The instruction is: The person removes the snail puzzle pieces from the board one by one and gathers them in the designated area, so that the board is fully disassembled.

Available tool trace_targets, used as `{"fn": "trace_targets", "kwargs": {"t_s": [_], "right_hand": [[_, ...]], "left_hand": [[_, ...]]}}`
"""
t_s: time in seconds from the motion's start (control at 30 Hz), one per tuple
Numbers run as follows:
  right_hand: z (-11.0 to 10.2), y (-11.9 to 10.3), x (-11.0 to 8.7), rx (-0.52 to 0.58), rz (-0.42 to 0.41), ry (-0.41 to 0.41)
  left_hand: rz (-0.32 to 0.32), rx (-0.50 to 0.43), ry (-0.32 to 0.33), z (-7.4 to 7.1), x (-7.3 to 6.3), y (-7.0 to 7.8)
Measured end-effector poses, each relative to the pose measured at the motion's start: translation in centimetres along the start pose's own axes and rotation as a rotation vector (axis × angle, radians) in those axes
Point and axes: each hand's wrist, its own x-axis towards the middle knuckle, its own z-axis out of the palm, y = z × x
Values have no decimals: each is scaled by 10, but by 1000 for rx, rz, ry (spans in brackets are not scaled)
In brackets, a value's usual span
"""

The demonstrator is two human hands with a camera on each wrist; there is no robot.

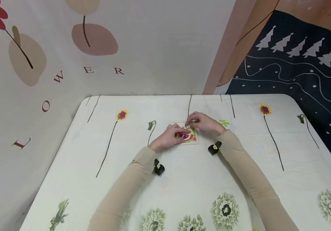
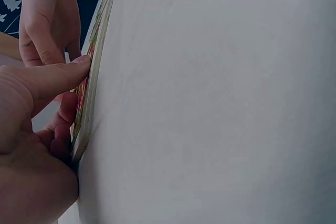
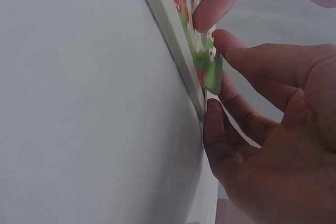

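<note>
A jigsaw puzzle board (image 1: pixel 195 143) with a pale frame and a colourful picture lies on the table. My right hand (image 1: pixel 204 123) is over its far right part. In the right wrist view, this hand (image 3: pixel 283 93) pinches a green puzzle piece (image 3: pixel 212 74) with a printed eye, between thumb and fingertip. The piece stands tilted close against the board's picture. My left hand (image 1: pixel 169 137) rests on the left part of the board, covering some of it. In the left wrist view, its thumb (image 2: pixel 60 77) lies straight across the board's face.
Another green puzzle piece (image 1: pixel 224 122) lies on the table just right of the board, beyond the right wrist. The white tablecloth (image 1: pixel 188 183) has printed flowers. A pale patterned curtain (image 1: pixel 159 48) hangs behind the table, and a dark one (image 1: pixel 292 70) at the right.
</note>
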Motion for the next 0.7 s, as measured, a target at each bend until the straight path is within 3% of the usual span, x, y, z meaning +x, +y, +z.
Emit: {"fn": "trace_targets", "kwargs": {"t_s": [0.7], "right_hand": [[-1,-2,-8,9,-1,108]], "left_hand": [[-21,-5,12,2,1,-2]]}}
